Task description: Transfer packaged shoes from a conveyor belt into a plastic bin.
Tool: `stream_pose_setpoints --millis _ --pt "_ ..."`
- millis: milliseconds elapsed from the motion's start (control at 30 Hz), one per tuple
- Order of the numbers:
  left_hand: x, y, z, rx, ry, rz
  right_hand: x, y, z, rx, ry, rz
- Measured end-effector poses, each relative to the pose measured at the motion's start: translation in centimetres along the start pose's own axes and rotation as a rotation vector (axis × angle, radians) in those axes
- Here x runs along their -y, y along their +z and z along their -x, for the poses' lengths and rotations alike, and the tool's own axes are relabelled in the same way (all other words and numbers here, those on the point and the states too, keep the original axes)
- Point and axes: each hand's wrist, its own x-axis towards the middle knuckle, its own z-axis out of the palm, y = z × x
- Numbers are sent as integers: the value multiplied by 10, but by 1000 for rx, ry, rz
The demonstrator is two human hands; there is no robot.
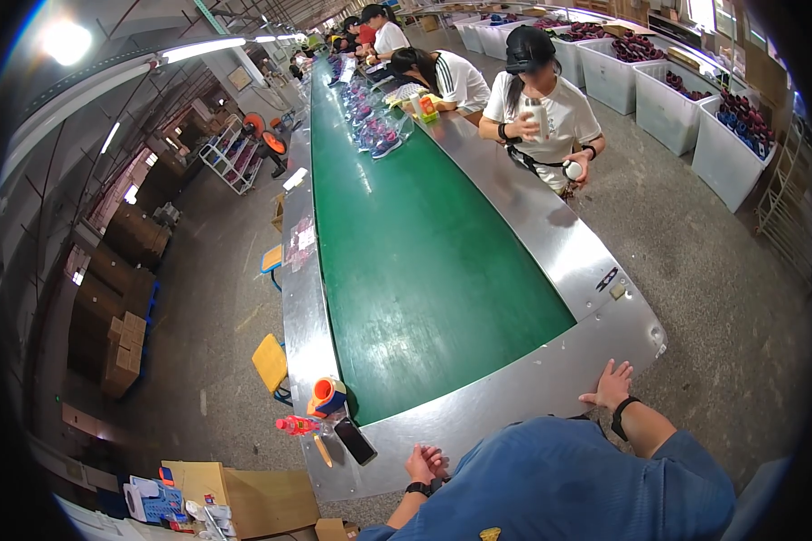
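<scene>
- The metal frame [487,388] borders the green belt [406,288].
- Wrapped shoes [377,135] lie on the belt's far part.
- The right hand [612,389] rests on the frame, near the belt's near right corner; its fingers are spread.
- The left hand [426,463] is before the belt's near end; its fingers are curled, I cannot tell if they pinch something.
- The black phone [355,440] lies near the belt's near left corner.

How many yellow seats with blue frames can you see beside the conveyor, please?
2: the nearer yellow blue-framed seat and the farther yellow blue-framed seat, both left of the steel-edged green conveyor table. More may be hidden.
</scene>
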Motion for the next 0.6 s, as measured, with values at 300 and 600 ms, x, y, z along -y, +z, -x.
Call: stream_pose_setpoints --millis 300,600 --pt "2 -1 0 33 0 22 -1 2 -1 -7 -7 -4" --pt "0 0 1 27 -17 25 -3 5 -3 -18 -20 -1"
